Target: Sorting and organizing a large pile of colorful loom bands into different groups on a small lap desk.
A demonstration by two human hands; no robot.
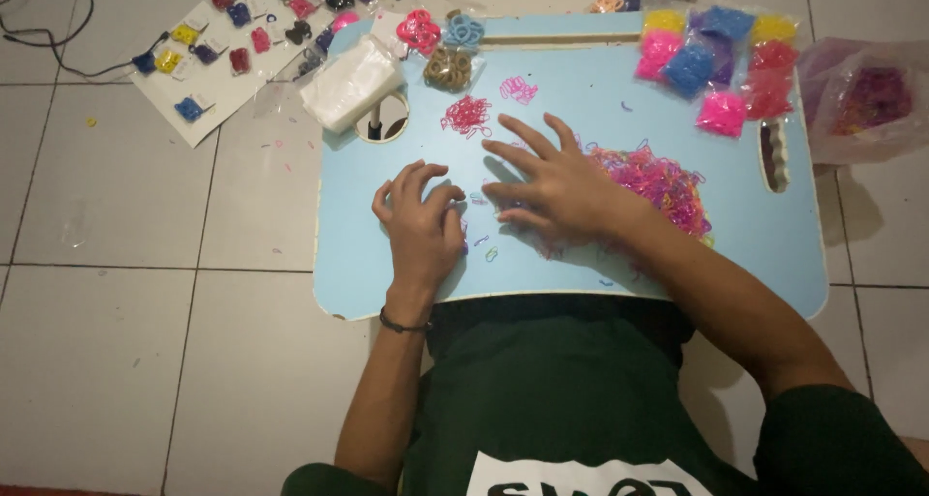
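- A person seated on a tiled floor leans over a pale blue lap table (387,283), seen from above.
- The left hand (421,227) rests near the table's centre, fingers curled inward with the tips pressed to the surface, holding nothing that shows; the pose suits pinning or gathering the few loose bands (487,247) lying just beside it at 3 o'clock.
- The right hand (547,181) lies flat with fingers spread wide toward 10 o'clock, empty, its palm against the table.
- A heap of small pink and orange rubber bands (663,181) sits at 3 o'clock of the right hand, touching the wrist; it likely stays heaped there for easy reach.
- A smaller pink cluster (467,116) lies at 11 o'clock of the right fingertips, near but apart.
- Sealed packets of sorted bands (716,60) in pink, blue and yellow are grouped at the table's far right corner.
- A white card with hair ties (218,56) lies on the floor at the far left.
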